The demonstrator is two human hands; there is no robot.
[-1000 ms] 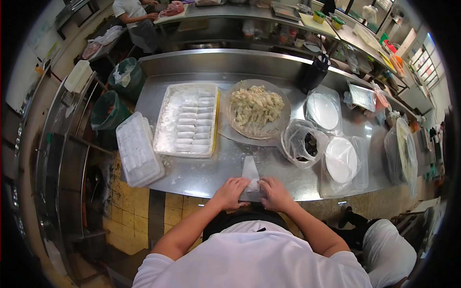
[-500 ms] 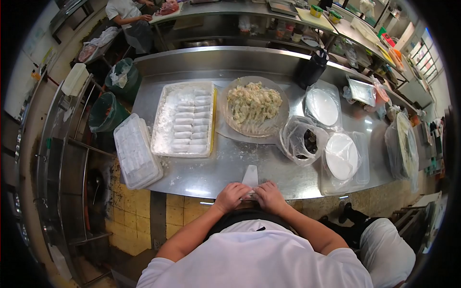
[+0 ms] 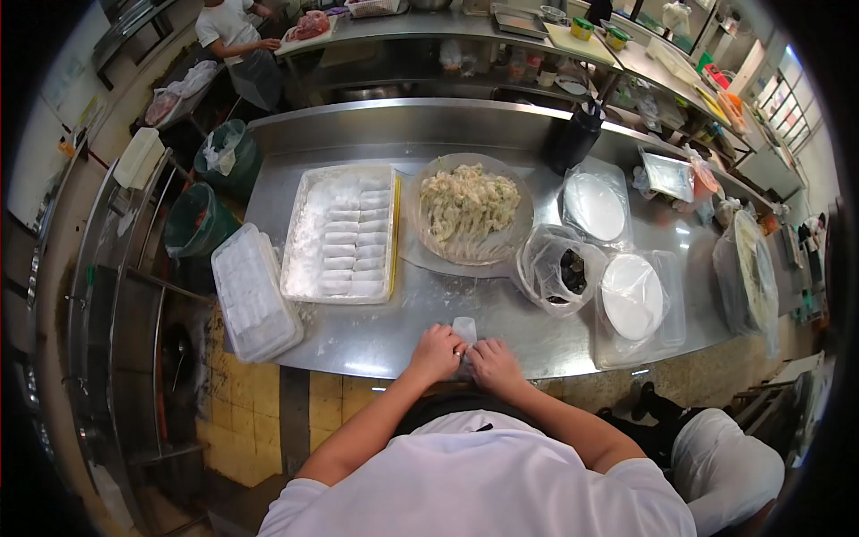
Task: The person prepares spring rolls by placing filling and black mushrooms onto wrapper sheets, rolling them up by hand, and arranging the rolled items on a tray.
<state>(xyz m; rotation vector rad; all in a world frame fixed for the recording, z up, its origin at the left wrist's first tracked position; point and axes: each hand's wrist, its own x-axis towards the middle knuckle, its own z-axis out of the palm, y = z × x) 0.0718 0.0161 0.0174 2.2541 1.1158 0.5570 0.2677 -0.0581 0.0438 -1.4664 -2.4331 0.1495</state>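
Observation:
At the front edge of the steel table, both my hands are closed on a thin white wrapper sheet (image 3: 464,328). Its flat far end sticks out past my fingers; the near end is hidden under them. My left hand (image 3: 438,353) grips the left side with curled fingers, while my right hand (image 3: 495,366) pinches the right side. Beyond them, a large plate (image 3: 526,201) bears a pale, chunky filling (image 3: 470,208). To the left stands a white tray (image 3: 338,300) with rows of white rolls (image 3: 369,215) in flour.
A covered tray of rolls (image 3: 255,295) overhangs the left edge. Right of the plate are a plastic bag (image 3: 548,294) with dark pieces, two wrapped white round stacks (image 3: 594,208) and a black bottle (image 3: 578,136). Green bins (image 3: 199,224) stand left. A co-worker (image 3: 237,36) handles meat; another person sits low right.
Less of the wrapper sheet shows beyond my fingers. My left hand has turned and shifted slightly right and away from me. The camera view has tilted a little.

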